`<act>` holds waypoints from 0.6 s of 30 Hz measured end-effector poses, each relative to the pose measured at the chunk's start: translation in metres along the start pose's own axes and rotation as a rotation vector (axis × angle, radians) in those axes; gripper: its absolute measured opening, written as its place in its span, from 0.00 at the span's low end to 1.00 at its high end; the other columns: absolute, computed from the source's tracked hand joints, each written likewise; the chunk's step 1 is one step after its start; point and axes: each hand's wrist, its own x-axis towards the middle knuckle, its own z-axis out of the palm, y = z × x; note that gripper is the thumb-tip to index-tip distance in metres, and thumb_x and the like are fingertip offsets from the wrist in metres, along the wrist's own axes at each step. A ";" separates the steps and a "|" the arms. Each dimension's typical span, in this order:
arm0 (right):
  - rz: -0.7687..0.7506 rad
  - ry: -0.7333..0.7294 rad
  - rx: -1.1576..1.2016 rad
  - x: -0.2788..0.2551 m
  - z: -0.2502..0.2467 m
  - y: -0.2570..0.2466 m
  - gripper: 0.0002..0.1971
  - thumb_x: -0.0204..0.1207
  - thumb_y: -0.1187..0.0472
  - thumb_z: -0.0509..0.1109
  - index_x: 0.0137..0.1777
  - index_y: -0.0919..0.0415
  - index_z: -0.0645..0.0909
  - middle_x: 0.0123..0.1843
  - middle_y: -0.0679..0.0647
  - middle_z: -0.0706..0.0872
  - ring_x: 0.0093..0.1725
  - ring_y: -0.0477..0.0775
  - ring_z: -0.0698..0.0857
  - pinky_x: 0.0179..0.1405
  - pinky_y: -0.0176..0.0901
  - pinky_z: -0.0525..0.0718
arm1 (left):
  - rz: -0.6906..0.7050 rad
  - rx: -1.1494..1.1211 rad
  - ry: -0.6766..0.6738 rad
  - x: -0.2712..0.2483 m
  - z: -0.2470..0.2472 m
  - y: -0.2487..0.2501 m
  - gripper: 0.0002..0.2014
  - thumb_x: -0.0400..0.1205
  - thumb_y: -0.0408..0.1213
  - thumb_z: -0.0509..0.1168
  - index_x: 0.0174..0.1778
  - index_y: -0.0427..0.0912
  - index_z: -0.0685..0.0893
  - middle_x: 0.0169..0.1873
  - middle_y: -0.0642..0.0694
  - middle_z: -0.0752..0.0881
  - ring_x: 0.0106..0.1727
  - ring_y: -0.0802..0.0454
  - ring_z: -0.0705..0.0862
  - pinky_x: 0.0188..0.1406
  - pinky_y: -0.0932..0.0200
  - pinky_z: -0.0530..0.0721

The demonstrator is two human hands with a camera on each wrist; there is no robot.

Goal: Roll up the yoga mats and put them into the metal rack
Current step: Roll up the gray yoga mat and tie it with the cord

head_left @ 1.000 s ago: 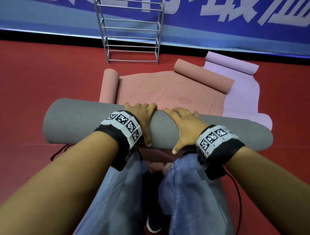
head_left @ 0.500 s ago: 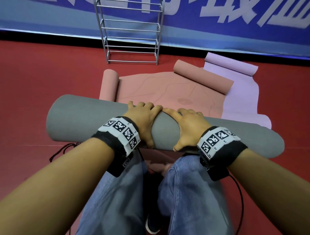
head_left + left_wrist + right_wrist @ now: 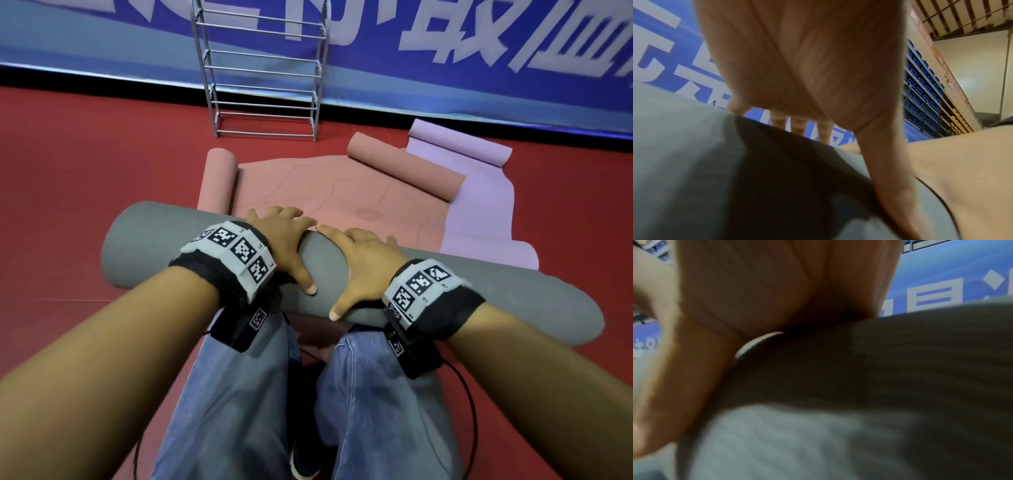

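A thick grey rolled mat (image 3: 164, 246) lies slanted across my knees, its left end farther away. My left hand (image 3: 284, 240) and right hand (image 3: 363, 260) grip its middle side by side, fingers curled over the far side and thumbs on the near side. The wrist views show the same grey mat (image 3: 684, 162) (image 3: 900, 369) under each palm. Beyond it a pink mat (image 3: 308, 185) lies flat with both ends rolled, partly over a lilac mat (image 3: 479, 198). The metal rack (image 3: 263, 72) stands at the far wall with bare rungs.
The floor (image 3: 68, 178) is red. A blue banner wall (image 3: 445, 68) runs behind the rack. My knees in blue jeans (image 3: 239, 394) are below the grey roll, with black cables trailing from both wrist bands.
The grey roll has swung: its right end has come nearer and lower, its left end has gone farther away. Both hands stay on its middle, now closer together.
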 end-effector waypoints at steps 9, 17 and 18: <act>0.021 -0.023 0.147 0.026 -0.007 0.013 0.65 0.29 0.24 0.75 0.73 0.27 0.52 0.64 0.53 0.80 0.61 0.60 0.82 0.62 0.58 0.81 | 0.028 -0.100 0.210 -0.022 0.015 -0.001 0.18 0.77 0.59 0.69 0.43 0.47 0.77 0.40 0.49 0.81 0.45 0.46 0.80 0.38 0.57 0.70; 0.045 -0.033 0.176 0.035 0.002 0.029 0.63 0.28 0.25 0.76 0.72 0.25 0.55 0.62 0.50 0.82 0.59 0.58 0.83 0.62 0.55 0.82 | -0.177 -0.160 -0.070 -0.011 0.044 -0.003 0.29 0.79 0.69 0.57 0.36 0.44 0.81 0.42 0.44 0.85 0.51 0.44 0.83 0.48 0.56 0.76; 0.043 -0.027 0.190 0.036 0.002 0.031 0.63 0.28 0.25 0.76 0.72 0.25 0.55 0.62 0.50 0.83 0.59 0.57 0.83 0.62 0.54 0.82 | -0.210 -0.185 -0.120 -0.010 0.047 -0.004 0.31 0.78 0.71 0.54 0.41 0.44 0.84 0.49 0.43 0.87 0.56 0.43 0.83 0.55 0.54 0.77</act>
